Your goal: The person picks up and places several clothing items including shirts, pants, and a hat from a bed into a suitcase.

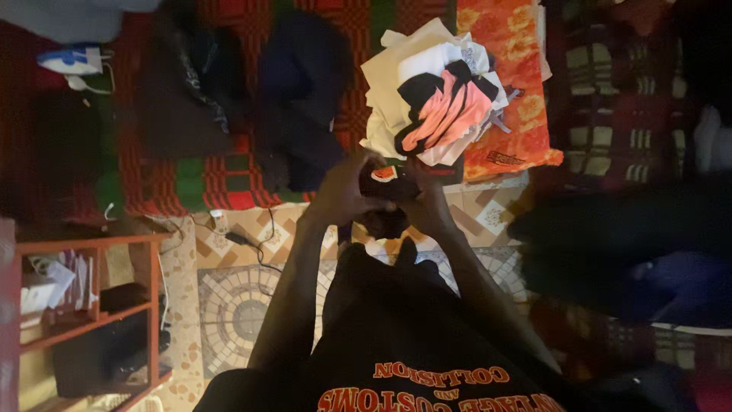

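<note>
Both my hands meet in the middle of the head view, closed around a small dark piece of clothing with an orange patch. My left hand grips its left side and my right hand grips its right side. Part of the dark cloth hangs down between my wrists. Just beyond my hands lies a pile of folded clothes in white, black and pink. The pile rests partly on an orange patterned cloth.
A red and green checked blanket holds dark garments. A white clothes iron sits at the far left. A wooden shelf unit stands at lower left on a patterned tile floor. Cables trail across the floor.
</note>
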